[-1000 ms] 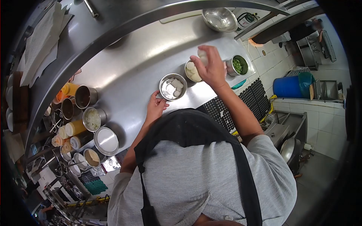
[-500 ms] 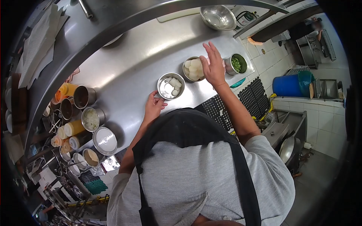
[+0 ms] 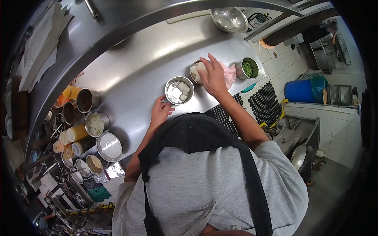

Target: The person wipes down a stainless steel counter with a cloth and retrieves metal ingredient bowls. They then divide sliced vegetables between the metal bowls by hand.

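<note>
My left hand (image 3: 161, 109) rests against the lower left side of a round metal bowl (image 3: 168, 96), its thumb at the rim and its fingers beneath. Inside that bowl lie several pale, thick white pieces (image 3: 181, 88). Over a second metal bowl to the right hangs my right hand (image 3: 214, 76), with fingers spread and thumb apart. Flat white slices (image 3: 201, 67) show in this second bowl, partly hidden by the hand. Beside the right hand lies a crumpled pink cloth (image 3: 229, 74).
A metal pot of chopped greens (image 3: 247, 68) stands near the counter's right end. An empty metal bowl (image 3: 229, 20) sits at the back. Pots and squeeze bottles (image 3: 78, 133) crowd the left. A metal shelf edge (image 3: 130, 29) crosses above the counter (image 3: 138, 74).
My right hand has moved left and down, from the right edge of the slice bowl to over it, uncovering the pink cloth. My left hand has stayed by its bowl.
</note>
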